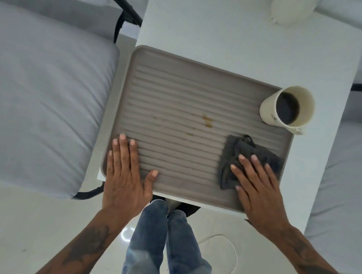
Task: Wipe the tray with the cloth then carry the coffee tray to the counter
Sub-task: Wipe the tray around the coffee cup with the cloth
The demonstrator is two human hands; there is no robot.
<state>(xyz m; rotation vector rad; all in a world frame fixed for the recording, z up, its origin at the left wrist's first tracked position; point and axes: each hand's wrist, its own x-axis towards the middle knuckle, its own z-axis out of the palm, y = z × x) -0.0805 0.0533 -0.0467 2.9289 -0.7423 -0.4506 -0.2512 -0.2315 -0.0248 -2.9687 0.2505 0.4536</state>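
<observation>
A grey ribbed tray (178,90) lies on a small white table (203,28). Brown coffee stains (207,120) mark its middle. A cream mug of black coffee (288,107) stands on the tray's far right corner. My right hand (257,184) lies flat, fingers spread, on a dark grey cloth (229,159) at the tray's near right. My left hand (127,171) presses flat on the tray's near left corner, fingers apart, holding nothing.
Grey cushioned seats stand on both sides, one at the left (40,96) and one at the right (347,168). A cream object (289,10) sits at the table's far edge. My legs in jeans (165,241) and a white cable (227,258) are on the floor below.
</observation>
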